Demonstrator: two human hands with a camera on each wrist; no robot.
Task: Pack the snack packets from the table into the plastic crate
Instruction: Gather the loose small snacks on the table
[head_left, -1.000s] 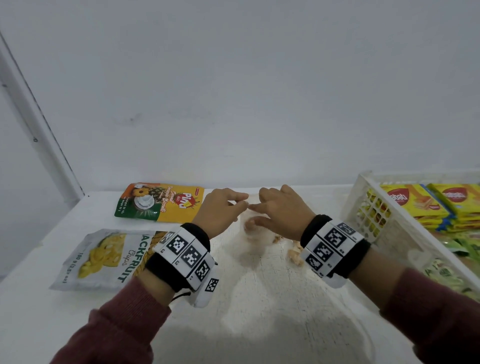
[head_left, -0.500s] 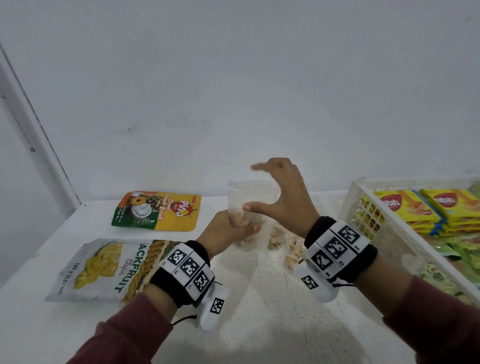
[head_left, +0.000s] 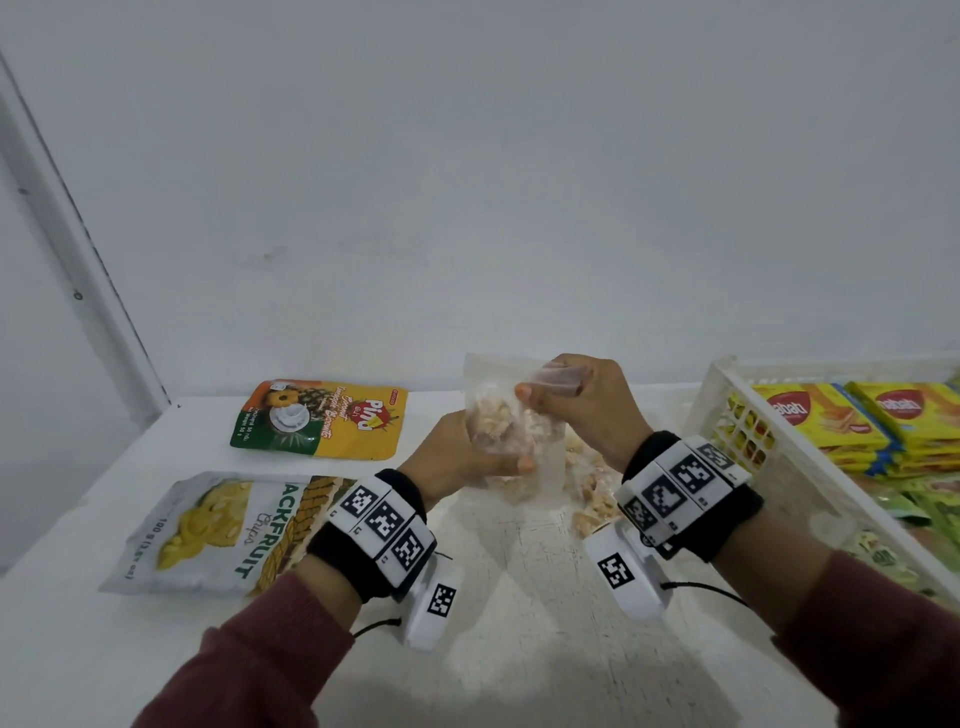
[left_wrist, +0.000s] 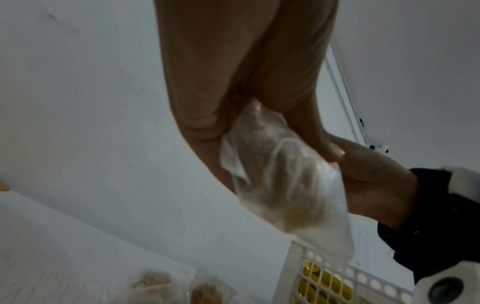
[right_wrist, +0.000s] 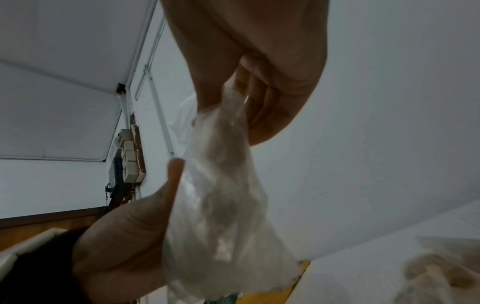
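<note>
Over on the left, the jackfruit chips bag (head_left: 208, 530) and the pineapple-coconut biscuit pouch (head_left: 319, 418) are left lying flat on the white table (head_left: 78, 649). In the middle, a clear snack packet (head_left: 511, 415) is held up off the table: its lower part is gripped by the left hand (head_left: 462, 457), its top pinched by the right hand (head_left: 582, 400). That thin film could easily be squeezed and the pieces crushed, tbh. More clear packets (head_left: 592, 499) are lying underneath. On the right, the white plastic crate (head_left: 769, 467) is already loaded with yellow wafer packs (head_left: 815, 421) and green packets (head_left: 935, 509).
</note>
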